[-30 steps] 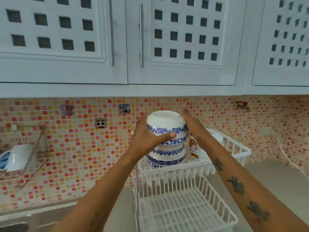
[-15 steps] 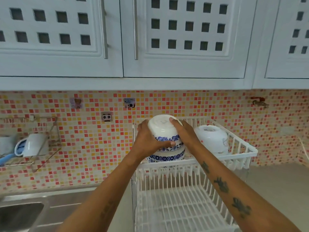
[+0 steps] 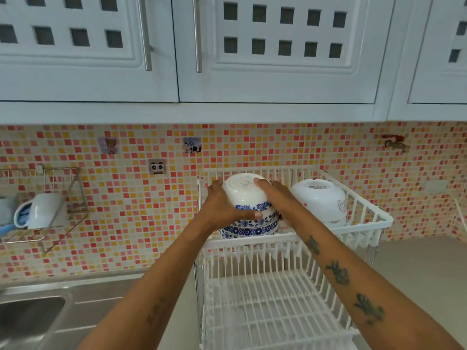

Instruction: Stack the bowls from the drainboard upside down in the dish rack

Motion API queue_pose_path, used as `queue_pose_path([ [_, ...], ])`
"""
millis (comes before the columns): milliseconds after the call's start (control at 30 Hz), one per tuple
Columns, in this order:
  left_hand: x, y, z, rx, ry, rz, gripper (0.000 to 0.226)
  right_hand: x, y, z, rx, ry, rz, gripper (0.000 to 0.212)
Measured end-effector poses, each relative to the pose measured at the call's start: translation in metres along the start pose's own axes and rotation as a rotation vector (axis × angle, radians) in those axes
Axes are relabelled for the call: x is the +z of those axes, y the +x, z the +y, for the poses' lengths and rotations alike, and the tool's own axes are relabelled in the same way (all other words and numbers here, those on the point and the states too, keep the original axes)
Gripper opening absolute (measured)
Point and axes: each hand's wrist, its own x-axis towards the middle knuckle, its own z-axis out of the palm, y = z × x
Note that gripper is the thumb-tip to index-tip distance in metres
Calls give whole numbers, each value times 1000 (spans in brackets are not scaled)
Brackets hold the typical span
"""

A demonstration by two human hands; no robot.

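Observation:
An upside-down white bowl with a blue flower band (image 3: pixel 243 194) sits on top of a stack of similar blue-patterned bowls (image 3: pixel 250 229) in the left half of the upper tier of the white dish rack (image 3: pixel 364 227). My left hand (image 3: pixel 222 208) grips the top bowl's left side, thumb across the blue band. My right hand (image 3: pixel 274 195) presses on its right side, fingers over the base. The lower part of the stack is partly hidden behind the rack's front rail.
A plain white upturned bowl (image 3: pixel 321 200) rests in the right half of the upper tier. The rack's lower tier (image 3: pixel 273 306) holds nothing. A steel sink (image 3: pixel 30 317) lies at lower left. A wire wall shelf with a white cup (image 3: pixel 43 210) hangs at left.
The top bowl has come down from above the stack onto it, both hands moving with it. The camera has tilted down, and the sink and lower tier show more.

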Motion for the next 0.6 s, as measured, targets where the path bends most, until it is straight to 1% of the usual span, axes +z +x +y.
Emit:
queue_pose_path([
  [100,1,0,0,-1,-2,-5,134,1,4,0,22,-23,-2,72],
  [200,1,-1,2,-11,1,-7,133,1,8,0,57,-45,12,91],
  [267,1,-5,4,-10,12,-5,133,1,10,2,62,-37,10,93],
  [333,0,-11,10,6,42,8,131,2,4,1,56,-36,18,89],
  [400,-3,-19,17,34,70,55,131,3,-5,0,19,-49,59,84],
  [467,-9,-27,23,55,54,98,129,4,-15,-3,-53,-73,132,83],
  [533,-19,-33,26,43,47,117,124,3,-25,-10,-166,-125,191,73],
  [600,-27,-44,24,43,75,106,114,0,-37,-17,-258,-192,251,63],
])
